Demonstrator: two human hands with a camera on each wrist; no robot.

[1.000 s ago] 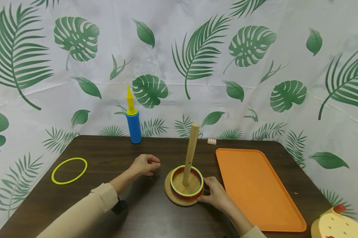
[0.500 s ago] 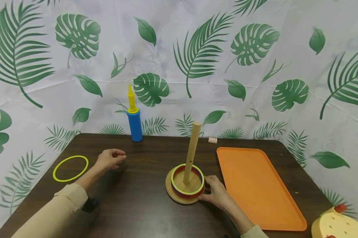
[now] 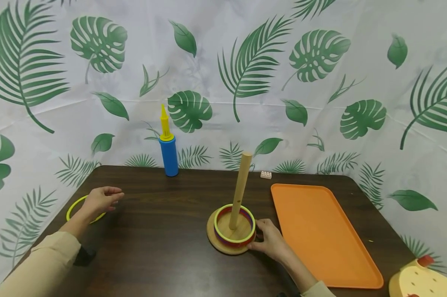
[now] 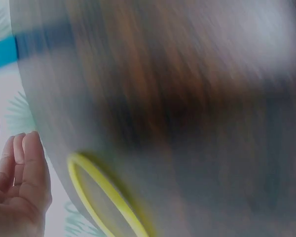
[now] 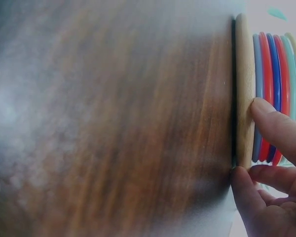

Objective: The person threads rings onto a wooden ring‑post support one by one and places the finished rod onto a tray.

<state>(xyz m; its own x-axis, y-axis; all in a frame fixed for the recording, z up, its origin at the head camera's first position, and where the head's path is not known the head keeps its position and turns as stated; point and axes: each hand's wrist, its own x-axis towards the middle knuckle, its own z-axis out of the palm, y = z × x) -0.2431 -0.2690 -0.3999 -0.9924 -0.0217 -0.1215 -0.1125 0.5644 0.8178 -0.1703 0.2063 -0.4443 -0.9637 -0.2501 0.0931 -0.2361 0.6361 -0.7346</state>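
Observation:
A wooden peg stand [image 3: 240,194] has a round base [image 3: 213,238] and an upright dowel. Several coloured rings [image 5: 276,79] lie stacked around the dowel, a yellow-green one uppermost. My right hand [image 3: 272,242] grips the edge of the base, thumb beside the lowest rings. Over at the left, a loose yellow ring [image 3: 70,208] lies flat on the table, partly hidden behind my left hand [image 3: 101,201]. That hand holds nothing, and its fingers are loosely bent. In the left wrist view the same ring [image 4: 119,200] shows beyond the fingers, apart from them.
A blue and yellow hand pump [image 3: 169,154] stands at the table's back edge. A small pale toy brick [image 3: 266,175] lies there too. To the right is an orange tray [image 3: 320,235], with a pale yellow holed toy [image 3: 425,278] in the corner.
My left hand has moved left, away from the stand, to the loose yellow ring, with nothing in it. The right hand has kept its hold on the base.

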